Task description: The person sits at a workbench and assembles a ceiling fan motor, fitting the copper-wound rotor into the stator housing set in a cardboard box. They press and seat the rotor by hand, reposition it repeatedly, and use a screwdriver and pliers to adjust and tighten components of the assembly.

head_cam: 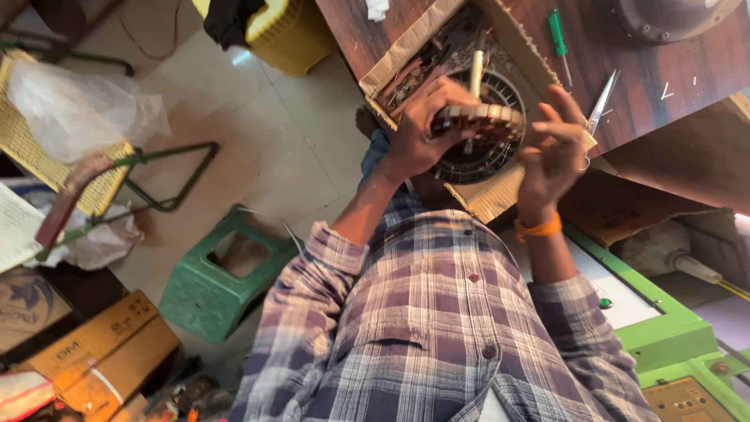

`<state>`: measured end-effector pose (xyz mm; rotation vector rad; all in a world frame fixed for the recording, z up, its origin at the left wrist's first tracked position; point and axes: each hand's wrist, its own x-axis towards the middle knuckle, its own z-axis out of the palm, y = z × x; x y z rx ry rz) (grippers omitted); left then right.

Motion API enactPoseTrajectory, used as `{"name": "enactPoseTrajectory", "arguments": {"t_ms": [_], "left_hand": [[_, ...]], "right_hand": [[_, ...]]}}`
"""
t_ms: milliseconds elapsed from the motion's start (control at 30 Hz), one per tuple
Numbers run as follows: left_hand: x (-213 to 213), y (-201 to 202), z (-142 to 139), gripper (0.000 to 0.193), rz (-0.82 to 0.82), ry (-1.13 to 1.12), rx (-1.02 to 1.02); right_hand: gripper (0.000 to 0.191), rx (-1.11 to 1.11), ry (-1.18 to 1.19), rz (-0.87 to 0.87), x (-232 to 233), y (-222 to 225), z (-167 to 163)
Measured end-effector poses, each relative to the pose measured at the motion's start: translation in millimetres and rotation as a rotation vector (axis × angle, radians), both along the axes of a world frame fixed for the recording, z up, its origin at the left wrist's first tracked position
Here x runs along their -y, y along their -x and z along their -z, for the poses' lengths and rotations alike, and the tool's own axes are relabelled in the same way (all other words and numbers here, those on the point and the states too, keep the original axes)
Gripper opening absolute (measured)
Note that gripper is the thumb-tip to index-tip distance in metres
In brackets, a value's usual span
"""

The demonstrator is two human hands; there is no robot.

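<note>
The left hand [418, 129] is clenched around the rim of a round, dark metal motor stator with copper-coloured windings [478, 133], fingers curled over its top edge. The right hand [551, 144] is pressed against the stator's other side with fingers spread and half-curled, more steadying than gripping (I cannot tell whether it truly clasps the rim). The stator is held up in the air over an open brown cardboard box of loose metal parts [437, 55], which sits at the near edge of the dark wooden surface [664, 66]. A pale rod [476, 72] stands up behind the stator.

A green-handled screwdriver [558, 35] and steel scissors [601, 101] lie on the surface just beside the box, the scissors near its near edge.

The likely trouble: the stator looks heavy and hangs mostly from one hand, so a slackened grip could drop it into the box or onto the lap, denting the windings. A careless elbow could also knock the scissors off the edge.
</note>
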<state>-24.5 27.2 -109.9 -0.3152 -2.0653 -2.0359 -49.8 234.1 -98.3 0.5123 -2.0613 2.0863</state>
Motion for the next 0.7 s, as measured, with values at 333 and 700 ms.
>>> {"name": "enactPoseTrajectory", "arguments": {"t_ms": [333, 700], "left_hand": [[4.6, 2.9, 7.3, 0.031, 0.088, -0.056, 0.059], [1.9, 11.5, -4.7, 0.031, 0.06, -0.032, 0.178]], "right_hand": [[0.025, 0.267, -0.375, 0.073, -89.0, 104.8, 21.7], [0.04, 0.296, -1.189, 0.029, -40.0, 181.6, 53.4]]}}
